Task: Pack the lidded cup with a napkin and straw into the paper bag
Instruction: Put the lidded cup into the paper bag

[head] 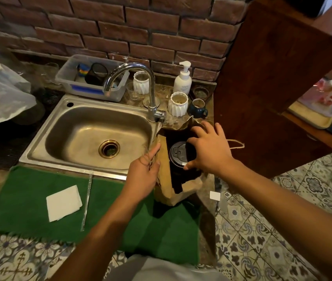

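Note:
A brown paper bag (166,179) stands open on the right end of a green mat (29,191). Inside it sits the cup, only its black lid (178,154) showing. My right hand (209,151) reaches into the bag's mouth, fingers curled around the lid's rim. My left hand (146,171) grips the bag's left wall and its twine handle. A folded white napkin (63,202) lies on the mat to the left. Beside it lies a clear wrapped straw (87,201), pointing toward the sink.
A steel sink (92,134) with a chrome tap (140,82) is behind the mat. White ribbed cups (178,104), a blue mug (198,109), a soap pump (183,80) and a plastic tub (92,78) stand by the brick wall. A wooden cabinet (272,88) rises at right.

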`<state>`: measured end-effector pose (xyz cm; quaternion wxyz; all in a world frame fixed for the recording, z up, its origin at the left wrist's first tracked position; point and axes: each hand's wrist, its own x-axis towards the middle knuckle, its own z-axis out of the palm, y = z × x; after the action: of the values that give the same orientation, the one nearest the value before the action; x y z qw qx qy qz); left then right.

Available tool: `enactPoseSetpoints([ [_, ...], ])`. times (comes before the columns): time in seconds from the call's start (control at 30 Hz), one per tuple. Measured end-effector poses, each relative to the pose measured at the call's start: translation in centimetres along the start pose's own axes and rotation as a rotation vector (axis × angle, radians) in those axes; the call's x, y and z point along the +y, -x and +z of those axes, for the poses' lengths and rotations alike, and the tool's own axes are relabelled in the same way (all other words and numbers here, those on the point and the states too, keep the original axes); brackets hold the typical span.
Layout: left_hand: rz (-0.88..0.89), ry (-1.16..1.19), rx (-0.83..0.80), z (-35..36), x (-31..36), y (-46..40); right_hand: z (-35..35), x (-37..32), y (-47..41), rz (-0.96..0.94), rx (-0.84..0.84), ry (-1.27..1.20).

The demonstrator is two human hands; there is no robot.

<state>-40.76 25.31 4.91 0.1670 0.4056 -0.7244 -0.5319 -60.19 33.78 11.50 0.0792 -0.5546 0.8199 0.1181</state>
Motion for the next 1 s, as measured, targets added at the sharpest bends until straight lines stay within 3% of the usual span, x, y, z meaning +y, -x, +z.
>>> enactPoseSetpoints([
  [0.33,0.047,-0.070,0.029,0.0,-0.8,0.0,1.3,-2.4,-2.8,0.155,-0.060,-0.013],
  [0.57,0.040,-0.172,-0.013,-0.4,0.2,-0.1,1.4,-2.2,-2.4,0.150,-0.024,-0.059],
  [0.7,0.074,-0.229,0.033,-0.2,1.4,-0.1,-0.1,-1.6,-0.7,0.113,0.060,-0.193],
  [1.0,0.111,-0.080,0.133,0.1,3.5,-0.2,-7.8,0.6,4.3,0.115,0.355,-0.513],
])
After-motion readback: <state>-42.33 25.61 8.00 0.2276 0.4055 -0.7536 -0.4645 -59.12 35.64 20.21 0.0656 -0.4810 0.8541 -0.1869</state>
